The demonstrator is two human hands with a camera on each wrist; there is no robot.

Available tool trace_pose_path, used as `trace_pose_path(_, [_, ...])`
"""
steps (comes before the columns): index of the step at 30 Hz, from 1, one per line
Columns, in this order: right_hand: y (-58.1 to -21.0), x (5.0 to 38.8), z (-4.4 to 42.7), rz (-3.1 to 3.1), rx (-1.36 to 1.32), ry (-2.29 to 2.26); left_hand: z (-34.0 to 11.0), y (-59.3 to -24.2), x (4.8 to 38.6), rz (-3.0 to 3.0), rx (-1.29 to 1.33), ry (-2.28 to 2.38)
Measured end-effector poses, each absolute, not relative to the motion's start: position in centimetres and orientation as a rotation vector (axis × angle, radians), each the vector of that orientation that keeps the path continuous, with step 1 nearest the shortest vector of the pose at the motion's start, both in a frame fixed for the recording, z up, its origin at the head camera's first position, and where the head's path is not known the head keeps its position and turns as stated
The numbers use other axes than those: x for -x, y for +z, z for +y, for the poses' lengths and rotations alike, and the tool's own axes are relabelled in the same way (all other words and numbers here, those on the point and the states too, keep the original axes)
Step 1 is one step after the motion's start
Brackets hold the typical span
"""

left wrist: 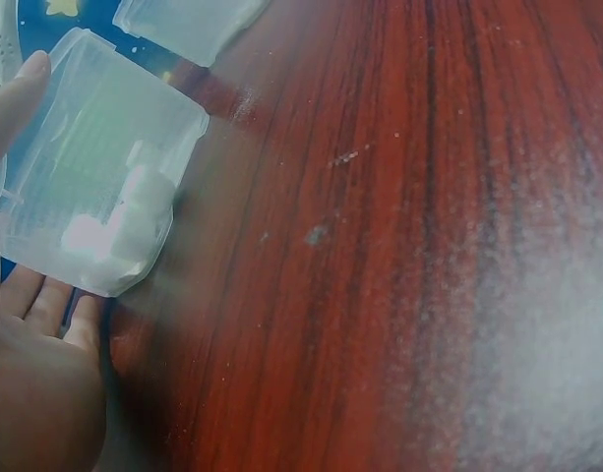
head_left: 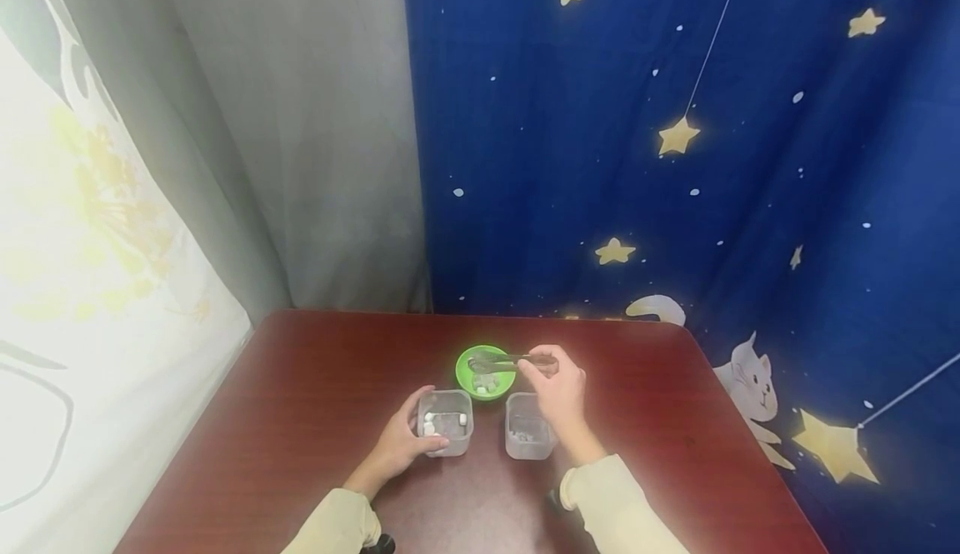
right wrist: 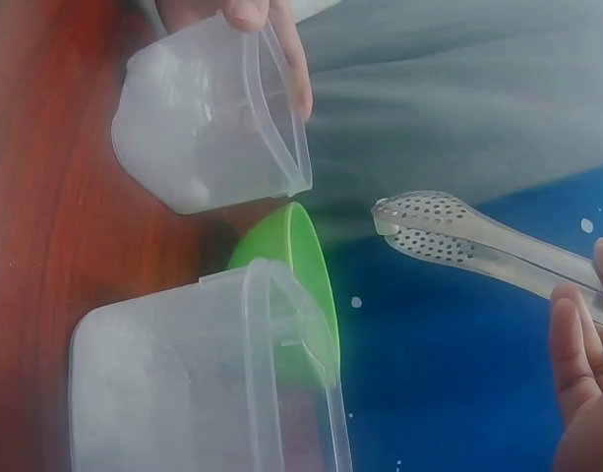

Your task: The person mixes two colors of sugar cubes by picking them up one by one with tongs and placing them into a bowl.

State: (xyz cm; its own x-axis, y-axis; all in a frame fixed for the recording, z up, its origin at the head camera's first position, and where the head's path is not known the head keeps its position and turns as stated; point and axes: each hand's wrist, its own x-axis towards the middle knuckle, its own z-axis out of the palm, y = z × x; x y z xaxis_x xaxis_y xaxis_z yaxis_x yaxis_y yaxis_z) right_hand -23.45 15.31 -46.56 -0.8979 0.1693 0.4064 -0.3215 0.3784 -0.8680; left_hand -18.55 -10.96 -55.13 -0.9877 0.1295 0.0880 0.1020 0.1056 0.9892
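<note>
My right hand (head_left: 562,389) pinches metal tongs (head_left: 497,362) over a green bowl (head_left: 462,373) that holds white and greyish pieces. Between the perforated tong tips, in the right wrist view, sits a small white piece (right wrist: 386,226). My left hand (head_left: 396,446) grips a clear square plastic container (head_left: 450,404) by its left side, thumb along the near rim. Several white cubes (left wrist: 134,221) lie in this container. To its right, below my right hand, stands a second clear container (head_left: 528,449) with small pale or greyish pieces at its bottom, too blurred to tell.
Everything stands on a reddish-brown wooden table (head_left: 337,371). Behind it hang a grey curtain (head_left: 337,162) and a blue curtain with stars (head_left: 525,162). A bright white curtain (head_left: 112,287) hangs along the left edge.
</note>
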Motion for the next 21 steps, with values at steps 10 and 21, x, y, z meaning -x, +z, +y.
trace_pose_path(10, [-47.0, 23.2, 16.0, -2.231, -0.101, 1.51, -10.8, -56.1, 18.6, 2.333, -0.22, 2.078])
trace_pose_path(21, [-47.1, 21.9, 15.5, -2.253, -0.079, 1.594, -10.5, -53.7, 17.5, 2.289, -0.229, 2.07])
